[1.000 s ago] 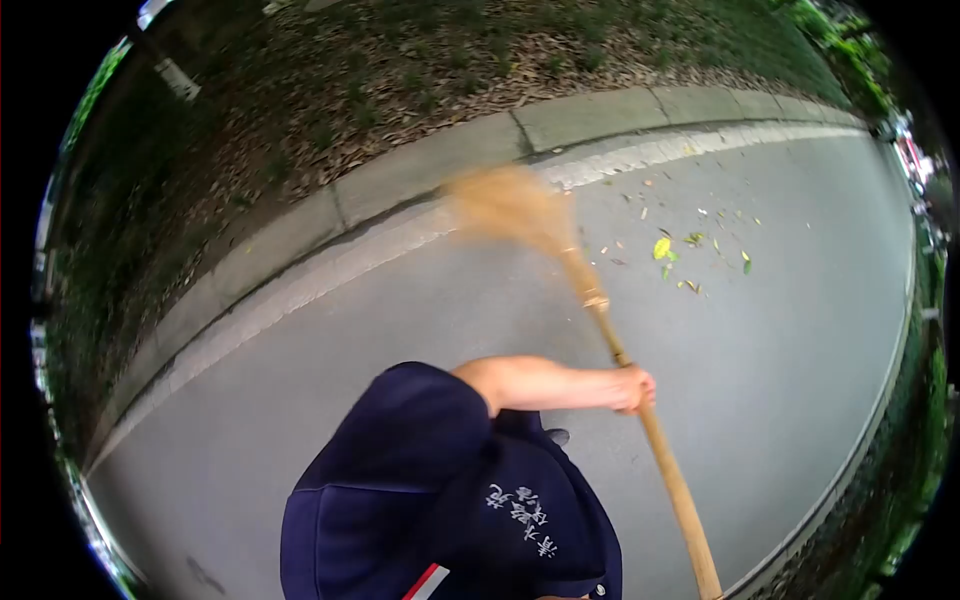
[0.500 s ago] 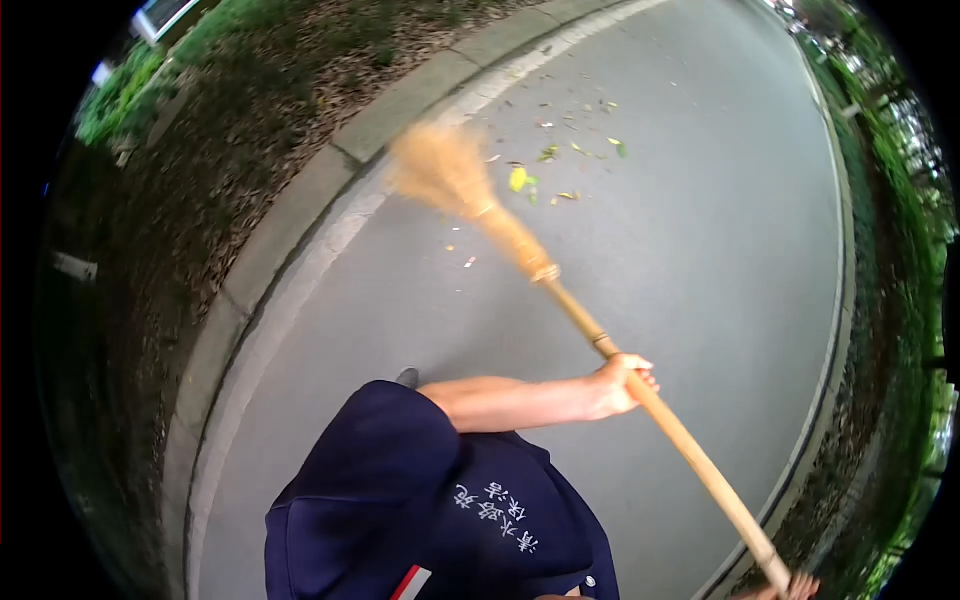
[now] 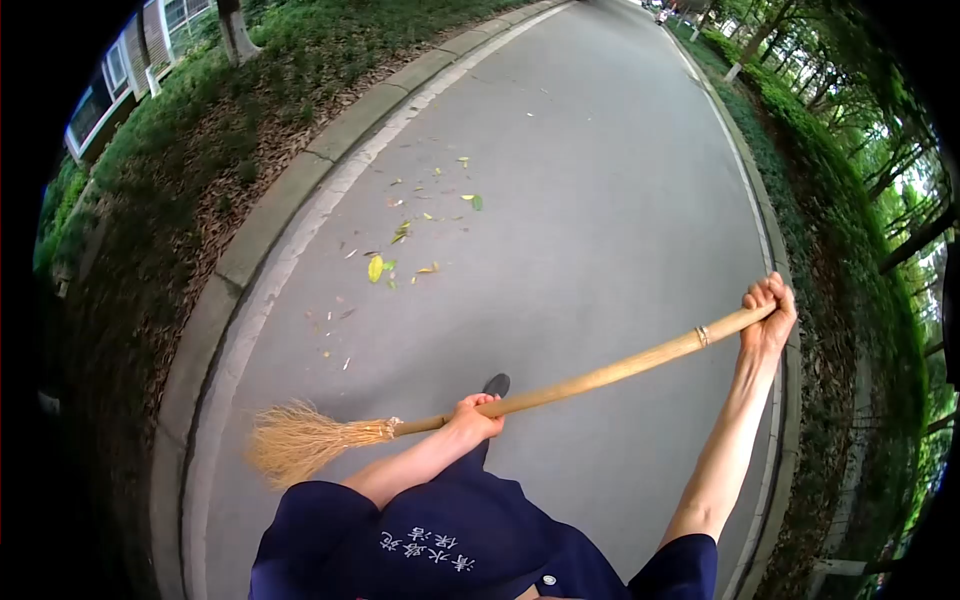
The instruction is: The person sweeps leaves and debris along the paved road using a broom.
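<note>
A long broom [image 3: 610, 380] with a pale wooden handle and straw-coloured bristles lies slantwise across my front. My left hand [image 3: 474, 418] is wrapped round the lower handle, not far above the bristle head. At the handle's top end, out to the right and raised, my right hand [image 3: 771, 298] is closed in a fist round the wood. The bristles [image 3: 295, 440] are at the left by my left side, over the grey road; whether they touch it I cannot tell. Scattered leaves, one of them a yellow leaf [image 3: 375, 268], lie on the road ahead of the broom.
A stone kerb [image 3: 255, 245] runs along the left, with a leaf-littered bank [image 3: 215, 200] beyond it. Another kerb [image 3: 757, 235] and trees border the right side. The grey road [image 3: 590, 200] stretches ahead. A dark shoe [image 3: 497, 384] shows beneath the handle.
The broom head has swung from the road ahead back to my left side. My right hand has risen with the handle's top end, and my left hand has come back towards my body.
</note>
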A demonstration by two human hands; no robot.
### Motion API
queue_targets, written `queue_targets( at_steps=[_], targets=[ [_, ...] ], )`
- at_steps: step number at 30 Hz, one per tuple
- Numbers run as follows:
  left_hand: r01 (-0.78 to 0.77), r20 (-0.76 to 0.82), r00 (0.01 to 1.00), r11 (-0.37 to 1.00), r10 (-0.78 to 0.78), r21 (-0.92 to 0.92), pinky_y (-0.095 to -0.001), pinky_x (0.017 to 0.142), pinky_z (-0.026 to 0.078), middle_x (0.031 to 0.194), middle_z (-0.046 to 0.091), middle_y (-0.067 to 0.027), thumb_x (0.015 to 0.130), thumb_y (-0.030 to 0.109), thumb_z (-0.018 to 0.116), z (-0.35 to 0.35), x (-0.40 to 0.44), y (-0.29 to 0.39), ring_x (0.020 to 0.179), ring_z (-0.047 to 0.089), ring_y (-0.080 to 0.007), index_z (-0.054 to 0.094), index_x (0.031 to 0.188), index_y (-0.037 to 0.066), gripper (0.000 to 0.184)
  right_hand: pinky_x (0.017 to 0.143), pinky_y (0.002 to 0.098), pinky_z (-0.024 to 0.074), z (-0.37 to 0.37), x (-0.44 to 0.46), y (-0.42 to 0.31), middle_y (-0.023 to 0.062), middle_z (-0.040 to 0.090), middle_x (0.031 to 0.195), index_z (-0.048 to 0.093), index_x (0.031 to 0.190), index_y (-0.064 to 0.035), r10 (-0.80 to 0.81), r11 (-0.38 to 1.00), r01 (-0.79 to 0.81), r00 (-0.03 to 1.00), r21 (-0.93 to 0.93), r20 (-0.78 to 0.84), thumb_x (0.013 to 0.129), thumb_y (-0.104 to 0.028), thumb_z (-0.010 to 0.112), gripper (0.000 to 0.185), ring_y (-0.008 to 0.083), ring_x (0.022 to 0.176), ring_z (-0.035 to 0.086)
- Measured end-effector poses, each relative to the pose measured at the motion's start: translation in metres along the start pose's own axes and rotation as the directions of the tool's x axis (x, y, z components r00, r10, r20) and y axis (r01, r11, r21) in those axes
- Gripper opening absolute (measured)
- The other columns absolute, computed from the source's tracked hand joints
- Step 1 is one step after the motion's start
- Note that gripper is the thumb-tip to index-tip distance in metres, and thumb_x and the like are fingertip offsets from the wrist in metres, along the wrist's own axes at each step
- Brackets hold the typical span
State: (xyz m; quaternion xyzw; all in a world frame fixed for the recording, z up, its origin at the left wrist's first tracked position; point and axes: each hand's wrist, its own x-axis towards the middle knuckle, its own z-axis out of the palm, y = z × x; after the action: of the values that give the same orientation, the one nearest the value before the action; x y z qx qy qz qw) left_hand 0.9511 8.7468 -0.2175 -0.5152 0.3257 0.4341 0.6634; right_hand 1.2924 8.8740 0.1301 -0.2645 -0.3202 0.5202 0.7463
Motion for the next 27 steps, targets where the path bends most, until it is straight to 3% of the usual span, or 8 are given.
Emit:
queue_targets(
  at_steps=[5,8,13,16,19,21,24,27],
  targets=[
    [0.054,-0.074,0.996,0.997,-0.050,0.048,-0.0320,0.061,0.048,0.050,0.042,0.0004,0.068,0.002,0.045,0.167,0.082,-0.101,0.048,0.044,-0.0145,0.040,0.054,0.009,0.016,0.045,0.0200,0.0315,-0.056,0.089,-0.076,0.0004,0.035,0.065,0.047,0.083,-0.0010,-0.196,0.974,0.196,0.981,-0.114,0.010,0.077,0.004,0.050,0.009,0.0079,0.053,0.032],
    [0.062,-0.029,0.998,0.964,-0.056,0.260,-0.0336,0.055,0.043,0.049,0.038,-0.0011,0.066,0.003,0.045,0.287,0.111,-0.151,0.047,0.040,-0.0191,0.039,0.053,0.010,0.016,0.041,0.0185,0.0326,-0.076,0.116,-0.115,0.0004,0.032,0.064,0.038,0.076,-0.0057,-0.326,0.941,0.331,0.943,-0.069,0.067,0.077,0.006,0.047,0.015,0.0083,0.051,0.031],
    [-0.389,0.476,0.851,0.877,0.223,0.284,-0.0388,0.053,0.042,0.049,0.039,-0.0053,0.062,0.002,0.053,0.467,0.161,-0.142,0.048,0.044,-0.0249,0.039,0.054,0.010,0.018,0.040,0.0197,0.0398,-0.153,0.166,-0.060,0.0025,0.031,0.064,0.037,0.072,-0.0048,-0.456,0.888,0.459,0.879,0.014,0.138,0.073,0.005,0.049,0.016,0.0102,0.049,0.034],
    [-0.425,0.563,0.799,0.861,0.212,0.279,-0.0354,0.058,0.045,0.055,0.044,-0.0037,0.070,0.004,0.059,0.549,0.161,-0.182,0.052,0.047,-0.0209,0.041,0.062,0.009,0.020,0.039,0.0223,0.0404,-0.186,0.254,-0.057,0.0029,0.033,0.063,0.038,0.070,-0.0057,-0.440,0.889,0.452,0.887,0.072,-0.136,0.073,0.003,0.047,0.013,0.0113,0.048,0.037],
    [-0.564,0.662,0.686,0.795,0.303,0.221,-0.0340,0.061,0.046,0.058,0.044,-0.0028,0.071,0.003,0.060,0.587,0.161,-0.235,0.055,0.047,-0.0189,0.042,0.066,0.009,0.019,0.040,0.0219,0.0380,-0.245,0.341,-0.078,0.0025,0.031,0.061,0.034,0.067,-0.0086,-0.387,0.904,0.400,0.916,0.155,-0.106,0.073,0.003,0.047,0.018,0.0104,0.048,0.036],
    [-0.481,0.651,0.689,0.873,0.320,0.080,-0.0328,0.061,0.045,0.055,0.041,-0.0019,0.072,0.003,0.061,0.594,0.198,-0.245,0.054,0.045,-0.0187,0.042,0.064,0.009,0.021,0.037,0.0222,0.0362,-0.298,0.406,-0.080,0.0013,0.031,0.061,0.034,0.068,-0.0089,-0.326,0.924,0.340,0.940,0.174,-0.105,0.071,0.003,0.047,0.018,0.0097,0.046,0.034],
    [-0.486,0.539,0.730,0.874,0.420,-0.023,-0.0338,0.061,0.045,0.054,0.041,-0.0024,0.072,0.001,0.059,0.598,0.251,-0.300,0.053,0.045,-0.0190,0.042,0.064,0.009,0.020,0.035,0.0223,0.0343,-0.350,0.527,-0.084,0.0004,0.031,0.061,0.036,0.070,-0.0077,-0.195,0.959,0.199,0.980,0.201,-0.038,0.071,0.004,0.048,0.016,0.0091,0.045,0.031],
    [-0.457,0.246,0.819,0.848,0.519,-0.267,-0.0338,0.060,0.045,0.054,0.041,-0.0029,0.071,0.000,0.056,0.555,0.280,-0.375,0.050,0.043,-0.0193,0.040,0.059,0.008,0.021,0.035,0.0225,0.0328,-0.396,0.651,-0.086,0.0009,0.030,0.061,0.037,0.071,-0.0070,0.093,0.973,-0.108,0.992,0.203,0.080,0.072,0.001,0.049,0.014,0.0106,0.046,0.030]
  ],
)
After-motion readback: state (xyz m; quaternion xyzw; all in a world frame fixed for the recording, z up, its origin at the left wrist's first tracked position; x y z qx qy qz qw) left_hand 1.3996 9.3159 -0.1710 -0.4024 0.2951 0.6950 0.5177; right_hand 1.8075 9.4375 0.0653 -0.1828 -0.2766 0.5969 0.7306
